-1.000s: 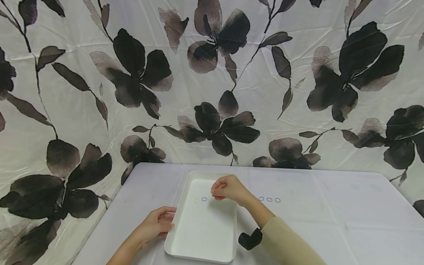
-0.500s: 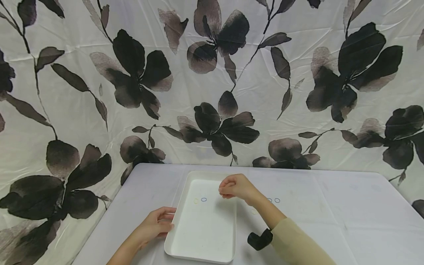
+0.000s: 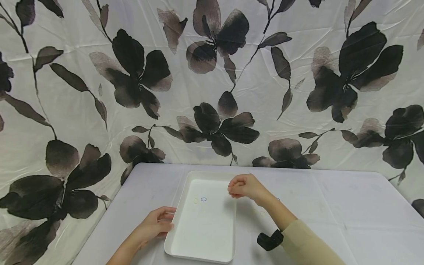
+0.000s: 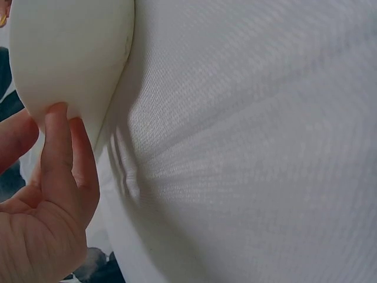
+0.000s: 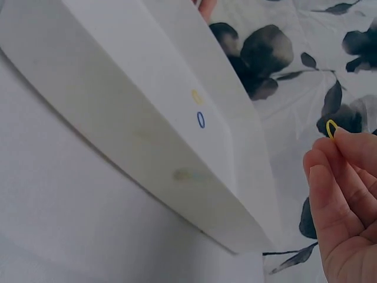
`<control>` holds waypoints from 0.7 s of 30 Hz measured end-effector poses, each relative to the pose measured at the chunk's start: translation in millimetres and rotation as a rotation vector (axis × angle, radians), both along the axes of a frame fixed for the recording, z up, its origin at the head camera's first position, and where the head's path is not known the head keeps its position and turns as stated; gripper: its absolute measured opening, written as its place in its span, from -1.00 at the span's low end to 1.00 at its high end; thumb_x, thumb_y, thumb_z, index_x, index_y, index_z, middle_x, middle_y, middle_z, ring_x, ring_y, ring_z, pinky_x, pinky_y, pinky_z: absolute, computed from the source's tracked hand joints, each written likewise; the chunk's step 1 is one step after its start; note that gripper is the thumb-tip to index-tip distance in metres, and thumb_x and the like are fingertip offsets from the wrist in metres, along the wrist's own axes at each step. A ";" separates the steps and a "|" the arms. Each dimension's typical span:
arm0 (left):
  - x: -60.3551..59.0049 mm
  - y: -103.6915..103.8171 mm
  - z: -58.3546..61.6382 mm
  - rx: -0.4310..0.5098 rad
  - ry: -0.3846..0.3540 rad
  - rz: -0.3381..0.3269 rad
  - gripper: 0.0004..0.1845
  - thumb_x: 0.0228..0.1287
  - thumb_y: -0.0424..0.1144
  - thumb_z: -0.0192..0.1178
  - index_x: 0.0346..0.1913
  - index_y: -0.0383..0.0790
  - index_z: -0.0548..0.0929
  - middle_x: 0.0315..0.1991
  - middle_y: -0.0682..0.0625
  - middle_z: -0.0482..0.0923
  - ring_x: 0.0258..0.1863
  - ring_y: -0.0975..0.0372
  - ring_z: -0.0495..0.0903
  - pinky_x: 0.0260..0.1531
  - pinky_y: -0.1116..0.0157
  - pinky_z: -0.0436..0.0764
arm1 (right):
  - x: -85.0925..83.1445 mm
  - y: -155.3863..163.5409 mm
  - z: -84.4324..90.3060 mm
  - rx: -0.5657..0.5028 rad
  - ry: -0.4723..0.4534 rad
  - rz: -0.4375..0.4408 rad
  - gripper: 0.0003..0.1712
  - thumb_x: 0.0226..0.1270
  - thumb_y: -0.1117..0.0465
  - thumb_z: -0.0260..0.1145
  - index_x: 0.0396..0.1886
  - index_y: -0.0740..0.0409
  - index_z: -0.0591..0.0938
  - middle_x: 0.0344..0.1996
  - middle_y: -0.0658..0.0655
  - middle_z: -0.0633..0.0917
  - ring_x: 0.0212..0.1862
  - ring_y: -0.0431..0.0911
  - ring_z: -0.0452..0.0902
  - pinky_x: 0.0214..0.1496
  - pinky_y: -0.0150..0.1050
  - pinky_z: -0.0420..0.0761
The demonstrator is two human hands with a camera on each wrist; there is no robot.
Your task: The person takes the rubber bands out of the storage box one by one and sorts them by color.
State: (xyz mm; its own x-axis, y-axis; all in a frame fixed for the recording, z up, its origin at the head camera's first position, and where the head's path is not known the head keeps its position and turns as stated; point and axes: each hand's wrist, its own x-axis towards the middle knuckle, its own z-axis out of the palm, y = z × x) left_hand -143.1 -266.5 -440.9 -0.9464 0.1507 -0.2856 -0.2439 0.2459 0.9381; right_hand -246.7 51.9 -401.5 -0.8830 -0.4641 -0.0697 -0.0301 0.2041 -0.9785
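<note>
A white tray (image 3: 208, 228) lies on the table, with a yellow rubber band (image 3: 195, 200) and a blue rubber band (image 3: 203, 199) side by side on its floor. My left hand (image 3: 155, 223) holds the tray's left edge, fingertips against its outer wall in the left wrist view. Above the tray's right rim, my right hand (image 3: 246, 187) pinches another small yellow rubber band (image 5: 331, 130) between thumb and forefinger, best seen in the right wrist view. The palm side of the right hand is hidden in the head view.
Right of the tray, a pale yellow band (image 3: 262, 214) lies on the white tablecloth (image 3: 347, 209). Part of a blue band (image 3: 278, 199) shows beyond the right forearm. A black wrist device (image 3: 269, 240) sits at the right wrist. Flower-patterned fabric (image 3: 212, 73) hangs behind the table.
My right hand has moved rightward from over the tray's middle to its right rim. Its forearm now covers most of the blue bands on the table. The left hand and tray stay put.
</note>
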 end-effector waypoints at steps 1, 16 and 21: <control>-0.1 0.0 0.4 0.003 0.000 -0.001 -0.39 0.09 -0.46 0.22 0.24 -0.47 0.29 0.01 -0.26 0.45 -0.16 0.09 0.58 -0.27 0.12 0.61 | 0.1 1.6 0.2 0.003 -0.003 -0.003 -0.85 0.14 0.34 0.34 -0.35 0.37 0.60 -0.53 0.11 0.68 -0.44 -0.12 0.60 -0.27 -0.19 0.64; -0.2 0.1 3.0 0.015 0.001 -0.011 -0.38 0.09 -0.47 0.22 0.24 -0.49 0.28 -0.01 -0.26 0.45 -0.17 0.10 0.58 -0.27 0.13 0.62 | 1.9 27.0 -2.7 0.027 -0.009 -0.021 -0.85 0.16 0.35 0.32 -0.33 0.39 0.59 -0.56 0.09 0.66 -0.44 -0.10 0.60 -0.29 -0.19 0.63; 0.0 -0.8 1.0 0.016 0.000 -0.014 -0.38 0.09 -0.46 0.22 0.24 -0.48 0.28 0.01 -0.27 0.45 -0.16 0.09 0.58 -0.26 0.13 0.61 | 3.0 37.1 -5.6 0.021 -0.021 -0.022 -0.83 0.17 0.34 0.31 -0.32 0.40 0.58 -0.53 0.09 0.67 -0.41 -0.11 0.61 -0.27 -0.20 0.63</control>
